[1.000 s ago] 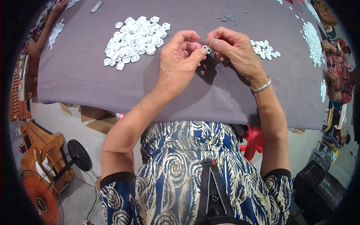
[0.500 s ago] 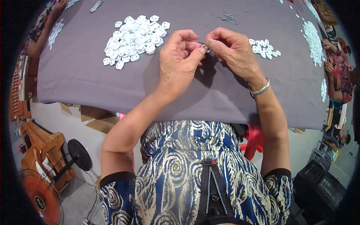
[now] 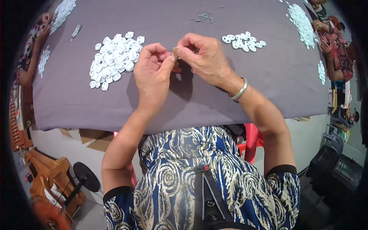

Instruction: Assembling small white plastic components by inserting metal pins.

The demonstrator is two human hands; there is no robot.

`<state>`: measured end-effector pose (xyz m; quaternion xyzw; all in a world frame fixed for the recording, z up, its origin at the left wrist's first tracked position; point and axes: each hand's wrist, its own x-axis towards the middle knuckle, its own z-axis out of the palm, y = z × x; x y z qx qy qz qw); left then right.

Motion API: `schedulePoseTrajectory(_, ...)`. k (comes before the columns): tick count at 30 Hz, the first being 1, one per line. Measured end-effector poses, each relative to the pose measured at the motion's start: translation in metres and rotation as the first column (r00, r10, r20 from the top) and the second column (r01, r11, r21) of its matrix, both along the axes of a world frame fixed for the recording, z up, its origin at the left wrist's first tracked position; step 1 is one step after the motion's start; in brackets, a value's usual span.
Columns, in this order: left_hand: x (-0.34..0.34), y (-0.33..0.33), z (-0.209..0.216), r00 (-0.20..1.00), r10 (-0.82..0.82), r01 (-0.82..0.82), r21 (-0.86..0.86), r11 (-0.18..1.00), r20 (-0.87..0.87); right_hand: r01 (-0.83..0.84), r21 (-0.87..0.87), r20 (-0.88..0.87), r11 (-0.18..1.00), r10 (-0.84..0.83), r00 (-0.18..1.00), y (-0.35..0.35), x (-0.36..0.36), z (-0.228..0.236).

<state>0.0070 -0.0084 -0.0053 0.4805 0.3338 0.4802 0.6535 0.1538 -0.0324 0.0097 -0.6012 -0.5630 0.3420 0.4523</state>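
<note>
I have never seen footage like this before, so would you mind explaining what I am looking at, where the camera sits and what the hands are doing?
There is no machine here: a person works with two bare hands. The picture comes from a wide fisheye camera worn on the person's head, looking down, which is why the table edges curve.

The left hand and the right hand meet above a table covered in grey-purple cloth. Together their fingertips pinch a small pale piece; it is too small to say exactly what it is.

On the cloth to the left lies a large heap of small white oval plastic parts. To the right lies a smaller cluster of the same white parts, and farther back a scatter of tiny grey metal bits. Other people sit at the table's edges.
</note>
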Motion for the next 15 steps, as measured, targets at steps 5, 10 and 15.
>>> schedulePoseTrajectory(5, 0.001, 0.002, -0.002, 0.999, -0.027, 0.026, 0.018, 0.999, 0.036, -0.035, -0.029, -0.034, 0.999, 0.034, 0.999, 0.003, 0.012, 0.007)
schedulePoseTrajectory(10, -0.001, 0.001, 0.003, 1.000, -0.021, 0.021, -0.004, 1.000, 0.006, 0.104, 0.124, 0.015, 0.987, -0.107, 0.994, 0.011, 0.048, 0.013)
schedulePoseTrajectory(15, -0.003, 0.001, 0.002, 0.998, -0.052, 0.052, -0.012, 0.999, -0.040, 0.027, 0.115, 0.428, 0.993, -0.074, 0.901, 0.004, 0.094, 0.029)
